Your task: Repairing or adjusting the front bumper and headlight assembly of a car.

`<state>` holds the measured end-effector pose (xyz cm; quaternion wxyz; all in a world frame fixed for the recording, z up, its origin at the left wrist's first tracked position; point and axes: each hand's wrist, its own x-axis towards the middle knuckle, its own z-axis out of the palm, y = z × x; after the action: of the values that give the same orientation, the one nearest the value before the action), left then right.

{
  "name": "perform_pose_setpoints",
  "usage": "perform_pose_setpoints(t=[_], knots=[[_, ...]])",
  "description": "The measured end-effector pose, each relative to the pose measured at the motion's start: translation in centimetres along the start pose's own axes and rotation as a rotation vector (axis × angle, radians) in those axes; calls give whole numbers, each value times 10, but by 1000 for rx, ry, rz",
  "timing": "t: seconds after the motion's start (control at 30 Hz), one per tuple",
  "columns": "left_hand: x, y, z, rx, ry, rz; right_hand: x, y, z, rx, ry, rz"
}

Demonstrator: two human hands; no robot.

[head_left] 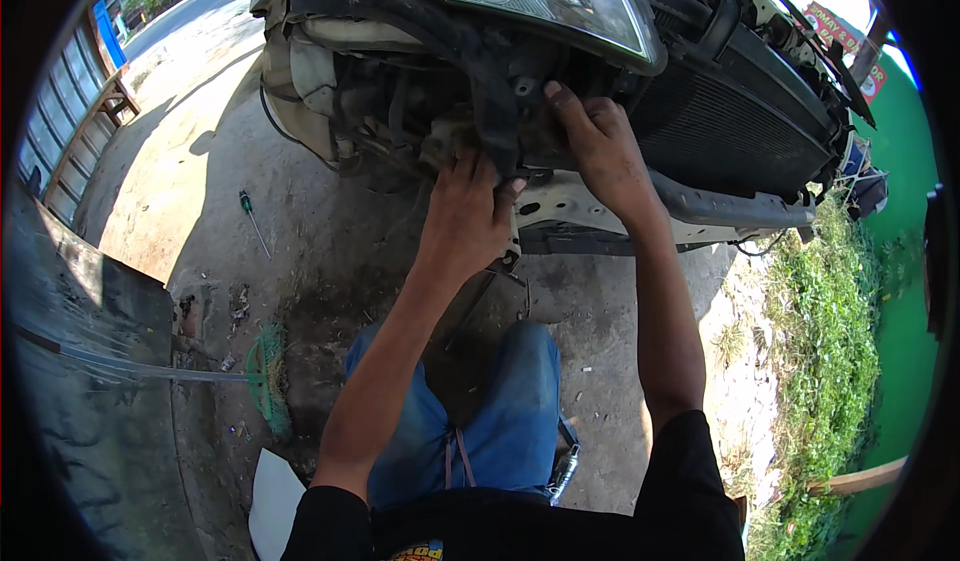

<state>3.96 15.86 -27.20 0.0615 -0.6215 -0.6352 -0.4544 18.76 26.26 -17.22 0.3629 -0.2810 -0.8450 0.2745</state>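
Observation:
A car's front end, stripped of its bumper, stands before me with its headlight (540,1) above my hands. My left hand (465,211) reaches into the dark parts under the headlight. Its fingers curl at a dirty greyish part (437,146), the thumb beside a black hanging strip (493,111). My right hand (608,156) is to the right, close to the radiator (735,111), with its thumb raised against the dark parts and its other fingers bent. What either hand grips is hidden. Below them runs a pale metal crossbeam (570,201).
A green-handled screwdriver (246,204) lies on the concrete floor (330,221) at left. Farther down are a green broom head (268,381) and a white sheet (275,506). A shiny metal tool (566,473) lies beside my knee. Grass (835,331) grows along the green wall (900,361) at right.

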Motion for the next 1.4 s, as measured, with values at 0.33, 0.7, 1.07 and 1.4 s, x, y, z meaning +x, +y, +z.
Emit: perform_pose_setpoints(t=[0.33,0.7,1.07,1.4], knots=[[0,-8,2,-24,24,72,-70,28,4,-928,-50,-309],[2,-10,5,-97,26,-3,-64,69,36,-752,292,-496],[2,-1,10,-231,125,-168,-63,86,43,-735,373,-515],[1,1,15,-285,197,-176,-60,91,51,-779,473,-515]])
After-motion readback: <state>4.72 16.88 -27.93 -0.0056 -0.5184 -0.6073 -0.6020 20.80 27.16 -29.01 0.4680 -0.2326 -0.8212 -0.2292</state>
